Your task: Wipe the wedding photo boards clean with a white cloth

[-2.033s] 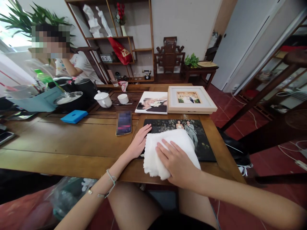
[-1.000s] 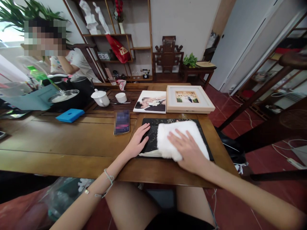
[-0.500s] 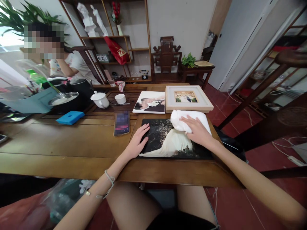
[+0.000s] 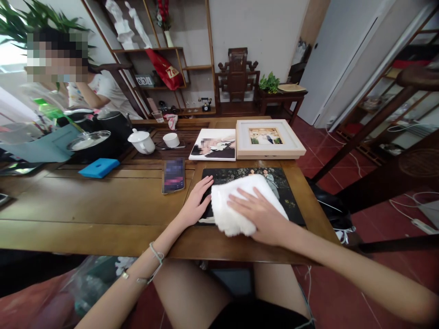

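Observation:
A dark photo panel (image 4: 291,201) with a printed couple lies flat near the table's front edge. Across its middle and lower part spreads a white fluffy cloth (image 4: 233,220), hiding much of the picture and reaching past its near edge. My right hand (image 4: 259,212) presses flat on the cloth, fingers stretched and spread; its thumb is hidden. At the panel's left edge rests my left hand (image 4: 198,198), open with fingers extended, the fingertips touching the panel and the cloth close by.
Behind the panel are a white-edged photo print (image 4: 214,145) and a pale framed picture (image 4: 270,137). To the left lie a phone (image 4: 173,176) and a blue block (image 4: 99,168). A lidded white cup (image 4: 141,141) stands farther back. Another person (image 4: 106,93) sits at the far left.
My right hand has slid the cloth from the panel's far right toward me and to the left. The printed couple is now uncovered. My left hand has stayed in place.

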The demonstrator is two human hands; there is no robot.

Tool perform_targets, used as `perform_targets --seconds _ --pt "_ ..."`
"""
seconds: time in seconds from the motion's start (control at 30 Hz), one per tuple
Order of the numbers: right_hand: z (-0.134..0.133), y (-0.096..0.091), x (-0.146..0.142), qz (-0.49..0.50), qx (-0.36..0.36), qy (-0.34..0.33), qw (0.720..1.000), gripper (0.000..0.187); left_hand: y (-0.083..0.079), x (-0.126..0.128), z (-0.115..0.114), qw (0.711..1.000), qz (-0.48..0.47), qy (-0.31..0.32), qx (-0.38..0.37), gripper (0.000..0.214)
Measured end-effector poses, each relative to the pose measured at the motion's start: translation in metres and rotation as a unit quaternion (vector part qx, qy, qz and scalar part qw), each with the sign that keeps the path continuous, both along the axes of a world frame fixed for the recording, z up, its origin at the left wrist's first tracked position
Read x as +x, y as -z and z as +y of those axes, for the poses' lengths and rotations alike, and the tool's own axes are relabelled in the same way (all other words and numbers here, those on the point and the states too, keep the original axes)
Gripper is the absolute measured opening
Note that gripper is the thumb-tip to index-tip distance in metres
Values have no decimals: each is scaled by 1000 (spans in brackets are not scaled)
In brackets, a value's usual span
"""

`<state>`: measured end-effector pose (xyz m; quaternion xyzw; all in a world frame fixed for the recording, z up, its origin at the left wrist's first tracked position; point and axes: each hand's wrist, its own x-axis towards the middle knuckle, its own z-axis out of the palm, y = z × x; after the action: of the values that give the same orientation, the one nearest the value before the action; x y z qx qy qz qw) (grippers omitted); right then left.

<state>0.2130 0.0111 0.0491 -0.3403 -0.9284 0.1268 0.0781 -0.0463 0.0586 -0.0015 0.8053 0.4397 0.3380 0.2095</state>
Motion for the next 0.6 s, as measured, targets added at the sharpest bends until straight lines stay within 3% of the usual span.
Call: perform_targets --seconds 0.1,0.2,0.27,0.37,0.43,0.5,0.6 --pt "50 -1 16 7 17 90 996 84 0 0 0 1000 2 -5 -3 44" --pt "75 3 41 4 57 181 982 76 0 0 -1 1000 -5 -6 -4 44" --pt "70 7 52 -16 81 230 970 74 -1 0 -1 1000 -9 -6 -7 44" --pt "31 9 52 -66 90 260 959 79 -1 1 -1 1000 -14 -8 -8 44" --pt "-6 7 41 -87 69 225 968 85 -1 2 -1 1000 -14 -10 -6 44" --pt "-38 4 25 -84 38 142 986 90 0 2 -1 1000 -12 -12 -5 44" --pt "-52 -2 3 -34 -2 -10 999 93 1 2 0 1000 -15 -9 -4 45"
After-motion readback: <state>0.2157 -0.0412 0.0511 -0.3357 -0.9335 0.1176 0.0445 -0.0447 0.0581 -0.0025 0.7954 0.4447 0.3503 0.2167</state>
